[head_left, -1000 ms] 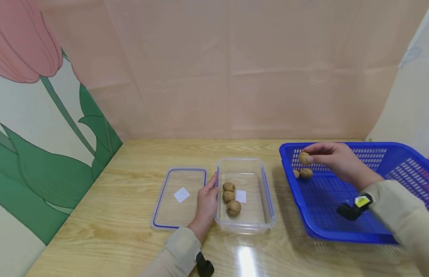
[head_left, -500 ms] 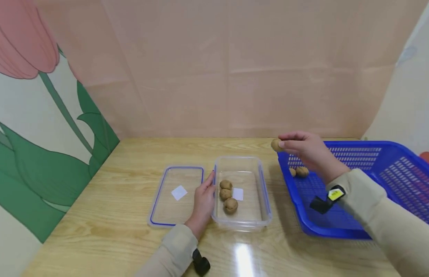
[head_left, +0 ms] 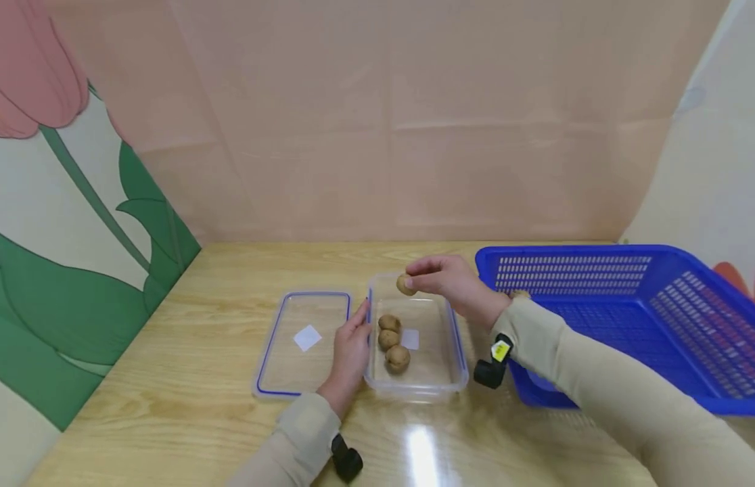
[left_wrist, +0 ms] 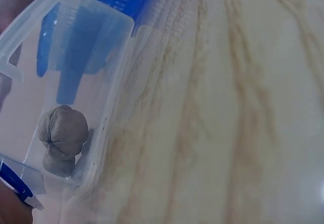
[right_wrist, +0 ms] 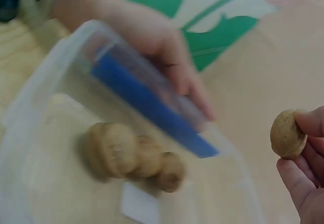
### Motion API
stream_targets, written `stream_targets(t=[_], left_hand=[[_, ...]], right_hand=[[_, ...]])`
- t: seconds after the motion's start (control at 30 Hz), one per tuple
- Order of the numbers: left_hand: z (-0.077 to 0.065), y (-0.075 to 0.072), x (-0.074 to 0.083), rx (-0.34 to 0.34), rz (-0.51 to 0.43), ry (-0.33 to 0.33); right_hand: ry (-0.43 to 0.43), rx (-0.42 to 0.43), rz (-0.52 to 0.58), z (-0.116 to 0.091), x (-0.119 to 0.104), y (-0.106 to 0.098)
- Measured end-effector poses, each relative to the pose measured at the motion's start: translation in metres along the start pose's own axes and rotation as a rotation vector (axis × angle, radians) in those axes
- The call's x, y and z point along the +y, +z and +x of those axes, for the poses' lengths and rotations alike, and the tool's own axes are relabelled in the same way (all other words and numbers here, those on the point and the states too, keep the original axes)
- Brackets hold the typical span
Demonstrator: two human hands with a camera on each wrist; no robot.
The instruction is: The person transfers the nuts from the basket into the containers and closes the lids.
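Observation:
My right hand (head_left: 455,285) pinches a walnut (right_wrist: 287,134) between thumb and fingers, above the far end of a clear plastic container (head_left: 437,375). Three walnuts (head_left: 398,359) lie in a row along that container's left side, next to a small white square (head_left: 410,339). Against the container's outer left wall rests my left hand (head_left: 350,352), its fingers extended along the side. The left wrist view shows walnuts (left_wrist: 63,132) through the clear wall, with the left hand mostly out of frame.
A clear lid (head_left: 274,368) with a blue seal and a white square lies flat left of the container. On the right stands a blue plastic basket (head_left: 642,297); my right forearm crosses its near left corner and partly hides a walnut (head_left: 520,294) inside.
My right hand has carried the walnut left, from inside the blue basket over its rim to above the container. The left hand stays against the container's side.

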State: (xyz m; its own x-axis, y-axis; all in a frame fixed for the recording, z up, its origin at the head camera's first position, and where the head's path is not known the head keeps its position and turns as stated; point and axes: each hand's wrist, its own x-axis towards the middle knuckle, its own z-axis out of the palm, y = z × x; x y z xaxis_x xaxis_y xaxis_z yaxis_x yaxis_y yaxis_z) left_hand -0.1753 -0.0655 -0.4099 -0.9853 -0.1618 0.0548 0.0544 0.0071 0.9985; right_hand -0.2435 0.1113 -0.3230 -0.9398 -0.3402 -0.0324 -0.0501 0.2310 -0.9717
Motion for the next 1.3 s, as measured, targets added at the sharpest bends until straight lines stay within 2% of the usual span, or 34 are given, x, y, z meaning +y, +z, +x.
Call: stream_targets(t=[0.2,0.23,0.43,0.53,0.77,1.0,1.17,1.3], left_hand=[[0.001,-0.001,0.000,-0.010,0.005,0.001],[0.003,-0.001,-0.004,-0.010,0.008,0.002],[0.002,-0.001,-0.006,-0.017,0.019,-0.014],[0.001,0.000,-0.006,-0.018,0.019,-0.020],[0.002,0.001,-0.005,-0.008,0.010,0.013],[0.003,0.001,-0.004,-0.006,-0.009,0.001],[0.002,0.000,-0.005,-0.001,0.003,0.013],[0.002,0.000,-0.005,-0.001,-0.005,0.018]], right_hand=[[0.028,-0.088,-0.136,0.009,0.008,0.022],[0.037,-0.097,-0.156,0.010,0.009,0.024],[0.088,-0.144,-0.261,0.019,0.015,0.034],[0.108,-0.153,-0.274,0.021,0.019,0.037],[0.104,-0.153,-0.281,0.026,0.023,0.042],[0.117,-0.134,-0.291,0.027,0.025,0.046],[0.080,-0.101,-0.280,0.027,0.021,0.042],[0.074,-0.093,-0.239,0.023,0.010,0.032]])
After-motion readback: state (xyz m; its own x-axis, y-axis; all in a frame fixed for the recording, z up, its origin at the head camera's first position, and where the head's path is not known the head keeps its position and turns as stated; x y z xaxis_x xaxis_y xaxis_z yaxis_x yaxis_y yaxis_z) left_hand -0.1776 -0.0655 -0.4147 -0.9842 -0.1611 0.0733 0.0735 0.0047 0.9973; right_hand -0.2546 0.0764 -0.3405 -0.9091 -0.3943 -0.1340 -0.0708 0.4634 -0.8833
